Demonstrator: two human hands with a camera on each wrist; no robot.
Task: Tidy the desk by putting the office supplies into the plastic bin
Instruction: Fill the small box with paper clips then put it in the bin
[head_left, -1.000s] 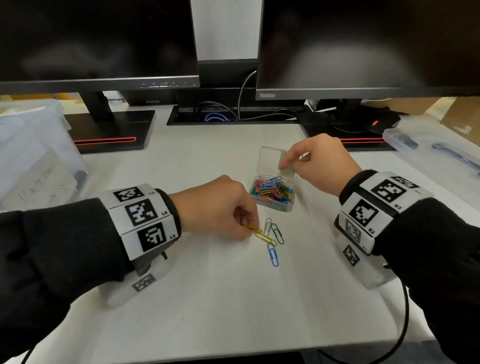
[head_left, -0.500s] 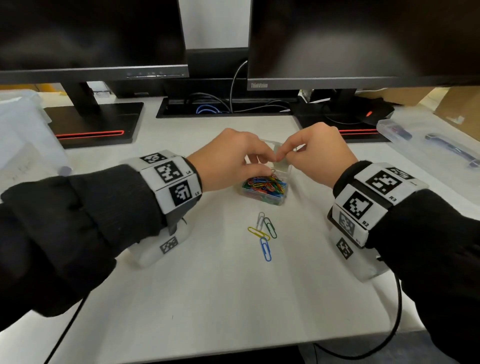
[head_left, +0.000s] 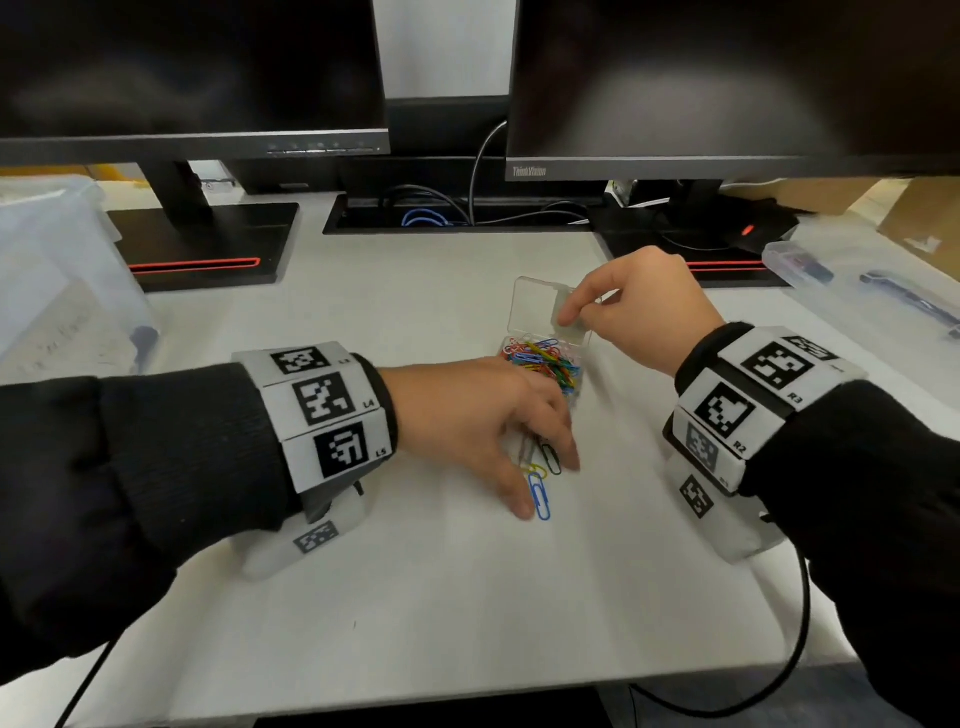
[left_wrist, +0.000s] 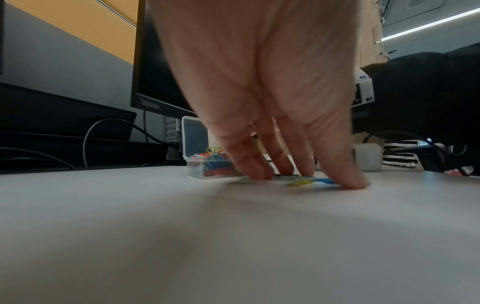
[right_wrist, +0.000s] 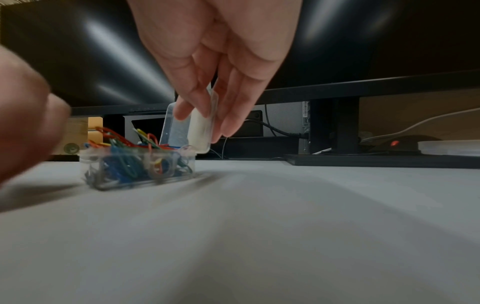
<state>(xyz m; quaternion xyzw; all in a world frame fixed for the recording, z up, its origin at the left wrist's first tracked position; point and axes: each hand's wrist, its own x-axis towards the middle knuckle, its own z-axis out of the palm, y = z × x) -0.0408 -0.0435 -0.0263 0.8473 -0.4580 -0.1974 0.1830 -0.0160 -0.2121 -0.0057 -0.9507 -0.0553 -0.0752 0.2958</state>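
Observation:
A small clear clip box (head_left: 540, 364) full of coloured paper clips stands mid-desk, its hinged lid (head_left: 532, 306) up. My right hand (head_left: 569, 317) pinches the lid's edge between thumb and fingers, which shows close up in the right wrist view (right_wrist: 205, 121). Just in front of the box lie loose clips: a blue clip (head_left: 540, 499), a dark green clip (head_left: 550, 460) and a yellow clip (left_wrist: 298, 183), partly hidden. My left hand (head_left: 545, 488) is spread over them, straight fingertips (left_wrist: 257, 175) touching the desk and clips. A large translucent plastic bin (head_left: 57, 291) stands far left.
Two dark monitors on black stands (head_left: 208, 244) line the back, with a cable tray (head_left: 447, 218) between them. A mouse (head_left: 748, 228) with a red light sits back right. A shallow clear tray (head_left: 872, 296) holding pens lies at the right edge, beside a cardboard box (head_left: 919, 218).
My left hand went up to the clip box half a second ago and has come back down onto the loose clips. The right hand still holds the lid.

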